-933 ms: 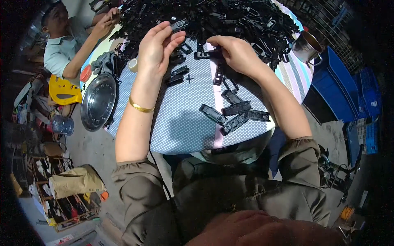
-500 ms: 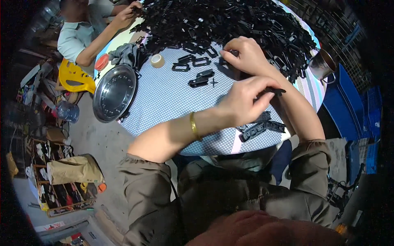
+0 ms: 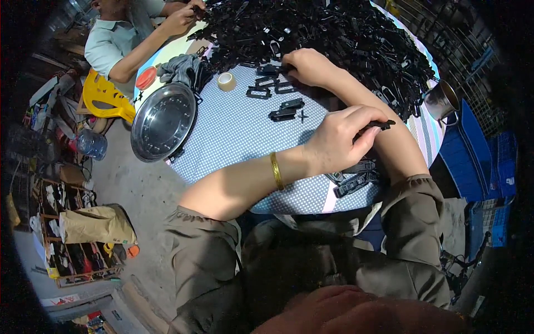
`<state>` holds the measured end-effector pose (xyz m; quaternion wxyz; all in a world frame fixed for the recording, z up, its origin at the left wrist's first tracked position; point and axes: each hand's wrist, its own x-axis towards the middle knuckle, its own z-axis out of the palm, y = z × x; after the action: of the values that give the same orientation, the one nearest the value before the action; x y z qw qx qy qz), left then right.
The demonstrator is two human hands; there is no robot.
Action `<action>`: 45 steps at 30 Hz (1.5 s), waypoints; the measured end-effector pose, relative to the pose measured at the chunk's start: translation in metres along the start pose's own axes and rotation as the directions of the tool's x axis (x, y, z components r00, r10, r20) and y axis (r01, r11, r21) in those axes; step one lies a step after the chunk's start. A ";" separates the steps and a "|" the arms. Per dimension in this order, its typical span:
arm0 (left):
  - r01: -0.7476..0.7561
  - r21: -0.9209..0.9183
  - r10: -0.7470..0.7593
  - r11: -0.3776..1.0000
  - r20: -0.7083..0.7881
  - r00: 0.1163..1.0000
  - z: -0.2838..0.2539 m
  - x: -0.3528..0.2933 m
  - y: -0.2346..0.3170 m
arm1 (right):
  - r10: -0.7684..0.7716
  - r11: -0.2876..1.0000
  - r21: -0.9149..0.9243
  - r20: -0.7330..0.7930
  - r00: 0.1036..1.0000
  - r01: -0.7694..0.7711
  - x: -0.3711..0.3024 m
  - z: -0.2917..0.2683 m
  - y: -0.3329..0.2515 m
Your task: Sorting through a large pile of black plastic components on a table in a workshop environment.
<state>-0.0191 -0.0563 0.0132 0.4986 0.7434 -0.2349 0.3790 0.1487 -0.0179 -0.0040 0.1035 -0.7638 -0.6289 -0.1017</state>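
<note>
My left hand (image 3: 347,139), a gold bangle on its wrist, pinches a small black plastic part (image 3: 384,126) above the right forearm. Across the table, my right hand (image 3: 311,68) is bent with curled fingertips at the near edge of a big heap of black plastic parts (image 3: 334,28); what lies between them is hidden. Several black rectangular frames (image 3: 258,92) lie just left of it. Nearer are two stacked black pieces (image 3: 283,114) and a small black cross-shaped piece (image 3: 302,116). More black parts (image 3: 356,181) lie below my left hand, near the table edge.
A round table (image 3: 233,150) has a dotted cover. On it are a steel basin (image 3: 165,123), a tape roll (image 3: 226,82), a red lid (image 3: 146,78), grey cloth (image 3: 181,72) and a metal mug (image 3: 442,101). A co-worker (image 3: 119,47) sits far left, hands at the heap.
My right hand has moved left along the heap's edge, toward the black frames. My left hand keeps its pinch on the black part. The whole view has shifted slightly.
</note>
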 end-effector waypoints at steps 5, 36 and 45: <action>0.003 0.020 -0.004 1.000 0.025 1.000 -0.003 -0.003 -0.001 | -0.040 0.978 0.209 0.161 0.986 0.005 -0.016 -0.030 -0.017; 0.757 -0.524 -0.857 0.389 0.096 0.507 -0.016 0.012 -0.044 | 0.377 0.885 0.389 -0.281 0.882 -0.255 -0.126 -0.058 0.012; 0.795 -0.486 -0.867 0.363 0.138 0.480 -0.022 0.015 -0.052 | 0.183 0.895 0.447 -0.329 0.926 -0.018 -0.128 -0.048 0.000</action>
<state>0.0208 -0.0157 0.0007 0.8053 0.5777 0.1222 0.0534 0.1233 -0.1523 0.0054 0.3910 -0.7213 -0.5643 -0.0921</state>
